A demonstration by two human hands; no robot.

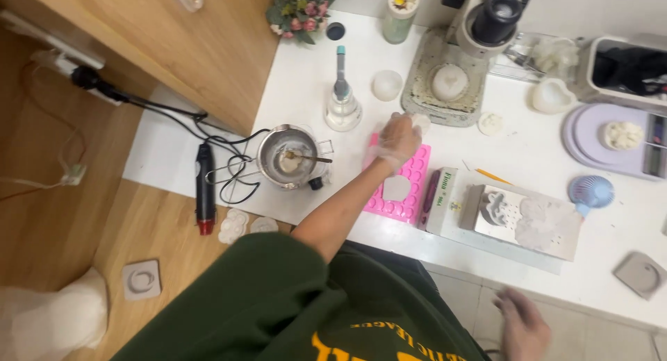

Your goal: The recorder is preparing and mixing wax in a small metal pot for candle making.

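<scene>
We are seeing left hand (pixel 397 140) (gloved, fingers curled on small pale piece (pixel 419 120)) reaching over pink mould tray (pixel 410 184) on white desk (pixel 313 90); tray lying just below hand, long axis running away from body. Right hand (pixel 522 326) hanging low, blurred, grip unclear.

A pale, translucent piece (pixel 419 119) sits pinched in the gloved left hand (pixel 397 140) above the far end of a pink mould tray (pixel 411 187), which lies flat on the white surface (pixel 306 90).

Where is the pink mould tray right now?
In the head view, the pink mould tray lies mid-table on the white table, partly under the left hand, between the metal pot and a small white box.
</scene>
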